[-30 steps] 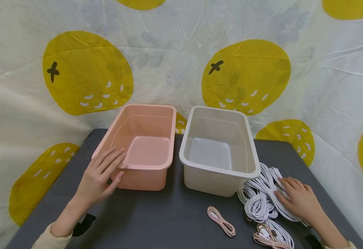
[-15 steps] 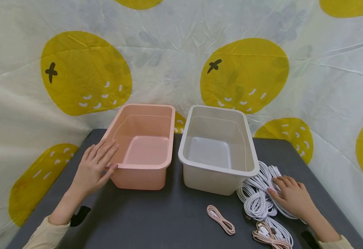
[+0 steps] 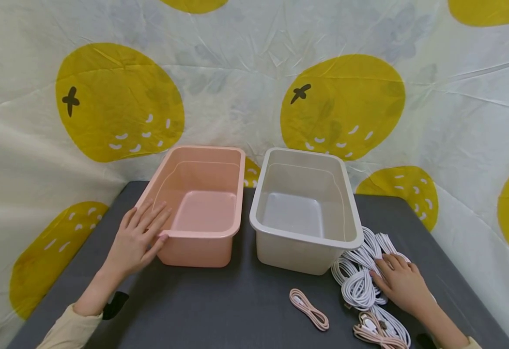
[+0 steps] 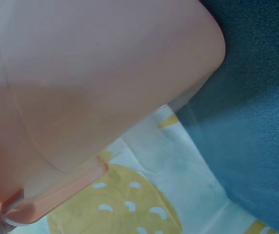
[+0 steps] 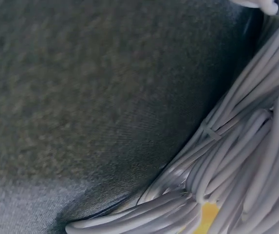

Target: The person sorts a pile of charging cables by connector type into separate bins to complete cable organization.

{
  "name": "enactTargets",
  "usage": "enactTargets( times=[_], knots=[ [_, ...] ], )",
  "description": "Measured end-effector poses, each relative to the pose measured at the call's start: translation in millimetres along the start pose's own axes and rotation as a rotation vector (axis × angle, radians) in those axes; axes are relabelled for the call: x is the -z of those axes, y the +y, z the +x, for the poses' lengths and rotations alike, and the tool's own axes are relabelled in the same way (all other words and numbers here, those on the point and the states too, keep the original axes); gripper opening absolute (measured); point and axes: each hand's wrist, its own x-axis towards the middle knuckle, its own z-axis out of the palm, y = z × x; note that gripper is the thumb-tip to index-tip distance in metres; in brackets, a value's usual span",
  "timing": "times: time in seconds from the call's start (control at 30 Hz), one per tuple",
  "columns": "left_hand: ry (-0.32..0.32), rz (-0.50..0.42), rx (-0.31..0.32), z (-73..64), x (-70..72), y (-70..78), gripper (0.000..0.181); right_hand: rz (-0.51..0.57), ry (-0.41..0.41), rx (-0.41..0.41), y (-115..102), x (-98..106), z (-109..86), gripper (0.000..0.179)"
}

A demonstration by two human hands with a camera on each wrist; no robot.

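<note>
My left hand (image 3: 133, 242) rests with straight fingers over the near left corner of a pink plastic bin (image 3: 195, 253). That bin's outer wall (image 4: 105, 73) fills much of the left wrist view. On the right, my right hand (image 3: 404, 285) lies over a heap of coiled white cables (image 3: 360, 289), fingers loosely spread; its fingertips are partly hidden among the coils. Tied loops of white cable (image 5: 236, 165) appear close up in the right wrist view. Near the heap's front lies a pink cable bundle (image 3: 378, 333) with white plugs.
A beige bin (image 3: 295, 254) stands right of the pink one, both with bare floors. One pink coiled cable (image 3: 310, 310) lies alone in front of it. The dark table (image 3: 219, 310) ends at a patterned cloth (image 3: 237, 97) behind.
My right hand has moved left and slightly nearer over the white cables. My left hand shifted left along the pink bin's corner, then a little back right. The bins stayed in place.
</note>
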Motion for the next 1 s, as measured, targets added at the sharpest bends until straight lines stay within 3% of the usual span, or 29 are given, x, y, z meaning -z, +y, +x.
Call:
enactTargets(
  times=[0.2, 0.6, 0.77, 0.93, 1.0],
  knots=[
    [0.028, 0.0, -0.024, 0.9, -1.6, 0.5, 0.054, -0.003, 0.034, 0.004, -1, -1, -0.4, 0.03],
    [0.017, 0.013, -0.015, 0.5, -1.7, 0.5, 0.059, -0.022, 0.074, -0.007, -7, 5, 1.2, 0.027],
    [0.058, 0.007, -0.014, 0.3, -3.6, 2.3, 0.055, -0.046, 0.102, 0.009, -7, 13, -0.5, 0.022],
    [0.065, -0.002, -0.01, -0.7, -4.6, 2.5, 0.053, -0.035, 0.188, 0.038, -4, 15, -1.6, 0.018],
    [0.063, -0.002, -0.009, -1.1, -4.9, 2.1, 0.053, -0.036, 0.244, 0.059, -3, 15, -1.8, 0.029]
  ],
)
